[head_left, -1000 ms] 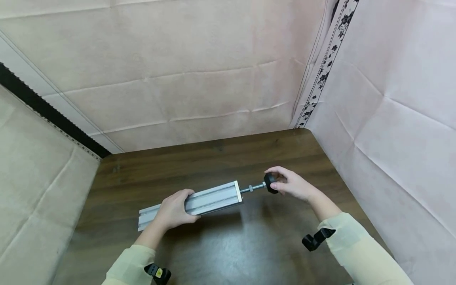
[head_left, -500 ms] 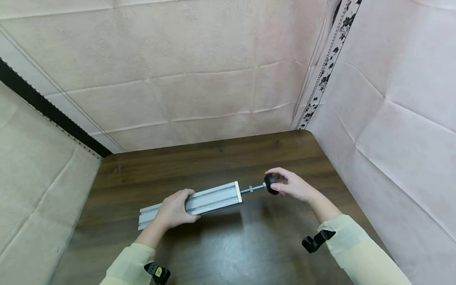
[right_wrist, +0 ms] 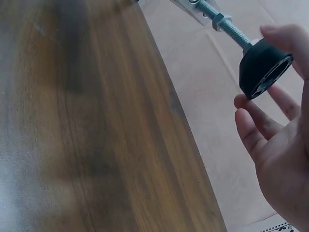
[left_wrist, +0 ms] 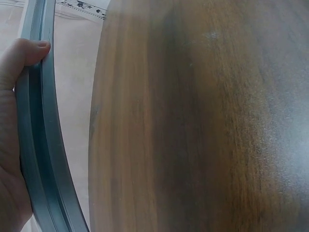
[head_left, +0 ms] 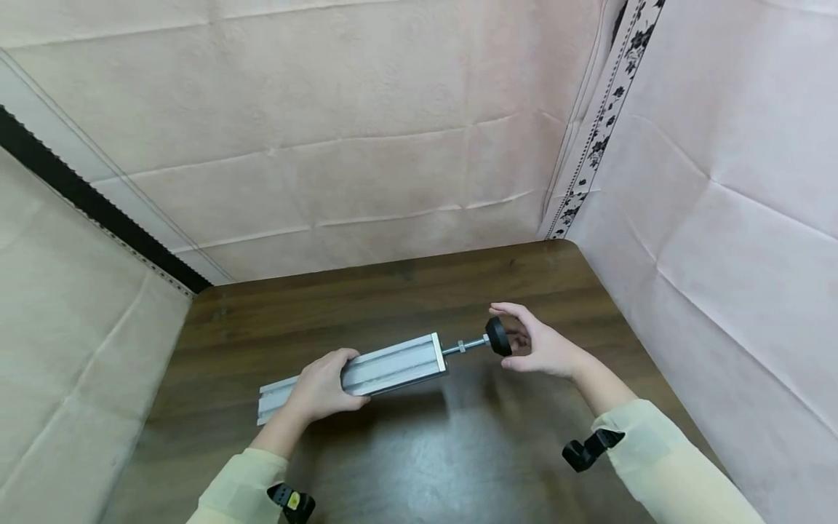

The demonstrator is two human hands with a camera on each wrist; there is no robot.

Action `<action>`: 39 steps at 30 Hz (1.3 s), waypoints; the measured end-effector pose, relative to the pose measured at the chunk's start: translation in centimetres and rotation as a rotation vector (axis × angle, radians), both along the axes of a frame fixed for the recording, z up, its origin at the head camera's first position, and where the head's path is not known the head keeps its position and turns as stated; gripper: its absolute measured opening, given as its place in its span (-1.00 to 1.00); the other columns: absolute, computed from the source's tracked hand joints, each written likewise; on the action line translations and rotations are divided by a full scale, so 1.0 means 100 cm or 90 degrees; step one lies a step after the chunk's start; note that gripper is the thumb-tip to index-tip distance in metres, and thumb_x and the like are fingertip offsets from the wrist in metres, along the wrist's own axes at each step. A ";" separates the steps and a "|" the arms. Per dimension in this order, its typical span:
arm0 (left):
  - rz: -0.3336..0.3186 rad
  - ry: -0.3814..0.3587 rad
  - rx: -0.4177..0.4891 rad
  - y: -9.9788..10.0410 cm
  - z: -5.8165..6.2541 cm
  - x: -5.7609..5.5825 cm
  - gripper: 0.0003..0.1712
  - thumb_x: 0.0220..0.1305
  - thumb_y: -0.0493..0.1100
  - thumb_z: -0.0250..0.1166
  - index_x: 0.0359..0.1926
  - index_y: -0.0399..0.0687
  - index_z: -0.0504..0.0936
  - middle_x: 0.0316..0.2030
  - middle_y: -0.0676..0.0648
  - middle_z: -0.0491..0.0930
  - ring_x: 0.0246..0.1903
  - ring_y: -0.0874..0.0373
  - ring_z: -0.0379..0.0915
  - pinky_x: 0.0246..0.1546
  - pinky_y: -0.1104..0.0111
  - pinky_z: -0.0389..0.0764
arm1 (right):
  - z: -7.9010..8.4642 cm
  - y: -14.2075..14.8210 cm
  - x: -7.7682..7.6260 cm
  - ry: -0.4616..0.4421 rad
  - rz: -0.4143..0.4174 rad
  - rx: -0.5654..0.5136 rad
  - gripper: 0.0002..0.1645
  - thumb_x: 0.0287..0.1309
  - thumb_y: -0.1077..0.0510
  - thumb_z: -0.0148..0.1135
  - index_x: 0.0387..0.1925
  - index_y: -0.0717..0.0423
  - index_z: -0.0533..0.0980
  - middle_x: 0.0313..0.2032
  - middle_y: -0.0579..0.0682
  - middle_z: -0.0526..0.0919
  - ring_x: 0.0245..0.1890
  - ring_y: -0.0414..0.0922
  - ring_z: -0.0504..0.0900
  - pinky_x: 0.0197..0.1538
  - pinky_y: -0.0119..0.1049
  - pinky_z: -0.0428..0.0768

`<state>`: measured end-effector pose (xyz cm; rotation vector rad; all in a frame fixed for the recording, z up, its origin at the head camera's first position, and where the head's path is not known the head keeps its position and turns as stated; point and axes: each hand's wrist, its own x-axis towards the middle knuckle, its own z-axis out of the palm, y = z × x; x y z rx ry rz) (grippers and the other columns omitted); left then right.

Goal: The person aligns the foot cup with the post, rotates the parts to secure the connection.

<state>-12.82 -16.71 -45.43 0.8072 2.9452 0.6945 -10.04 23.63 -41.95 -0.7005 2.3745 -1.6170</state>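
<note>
A silver slotted aluminium profile (head_left: 396,364) lies slantwise in the head view, raised above its shadow on the table. My left hand (head_left: 322,386) grips it across its middle; in the left wrist view the thumb of that hand (left_wrist: 12,72) presses on the profile's grooved side (left_wrist: 41,125). From the profile's right end plate a threaded rod (head_left: 471,345) with a nut (right_wrist: 221,21) sticks out, tipped by a black levelling foot (head_left: 498,337). My right hand (head_left: 546,346) is spread around that foot, its thumb and fingers loosened from the rim. The foot's hollow underside (right_wrist: 275,75) faces the palm.
Beneath lies a dark wood-grain table (head_left: 419,458) with a rounded far corner. Pale cloth sheets (head_left: 366,145) hang behind it and at both sides, one with a black floral border (head_left: 596,138). A black wrist device (head_left: 592,449) sits on the right sleeve, another (head_left: 292,502) on the left.
My right thumb and fingers have spread apart from the black levelling foot they were pinching. The foot now looks turned or tilted slightly. The left hand and the profile have stayed almost still.
</note>
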 end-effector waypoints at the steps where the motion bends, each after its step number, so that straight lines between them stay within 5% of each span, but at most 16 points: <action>1: 0.000 -0.005 0.000 0.001 0.000 0.000 -0.19 -0.25 0.17 0.47 0.04 -0.11 0.48 -0.08 -0.04 0.55 -0.18 0.11 0.46 -0.14 0.14 0.51 | 0.001 0.000 0.001 0.001 -0.001 0.006 0.01 -0.05 0.35 0.35 0.37 -0.02 0.03 0.21 0.17 0.30 0.02 0.08 0.47 -0.08 -0.19 0.48; 7: 0.007 -0.011 -0.001 0.001 0.000 0.002 -0.20 -0.25 0.17 0.48 0.03 -0.10 0.48 -0.08 -0.03 0.54 -0.18 0.12 0.45 -0.13 0.15 0.50 | 0.003 -0.003 0.005 -0.024 -0.006 0.040 -0.04 -0.05 0.34 0.34 0.34 -0.10 0.10 -0.02 0.16 0.44 -0.13 0.03 0.50 -0.09 -0.22 0.50; 22: 0.009 -0.022 -0.003 0.003 0.002 0.003 -0.20 -0.26 0.17 0.48 0.04 -0.09 0.47 -0.08 -0.03 0.54 -0.17 0.12 0.44 -0.11 0.15 0.50 | 0.003 -0.003 0.004 -0.009 -0.016 -0.001 -0.20 -0.08 0.41 0.34 0.22 0.10 0.24 -0.05 0.21 0.42 -0.20 0.08 0.49 -0.21 -0.25 0.52; 30: 0.003 -0.012 -0.013 0.002 0.004 0.003 -0.20 -0.26 0.17 0.49 0.03 -0.10 0.48 -0.06 -0.05 0.54 -0.14 0.09 0.45 -0.09 0.13 0.49 | 0.002 -0.003 0.005 -0.058 -0.035 0.001 -0.26 -0.03 0.32 0.35 0.20 0.02 0.28 -0.17 0.21 0.48 -0.31 0.04 0.50 -0.29 -0.25 0.53; 39: -0.004 -0.008 -0.010 0.005 0.004 0.003 -0.21 -0.27 0.16 0.49 0.02 -0.10 0.49 -0.07 -0.04 0.54 -0.16 0.10 0.45 -0.11 0.14 0.49 | -0.001 -0.002 0.003 -0.050 -0.052 -0.025 -0.37 0.03 0.28 0.33 0.16 0.06 0.32 -0.13 0.16 0.46 -0.29 0.03 0.52 -0.31 -0.22 0.55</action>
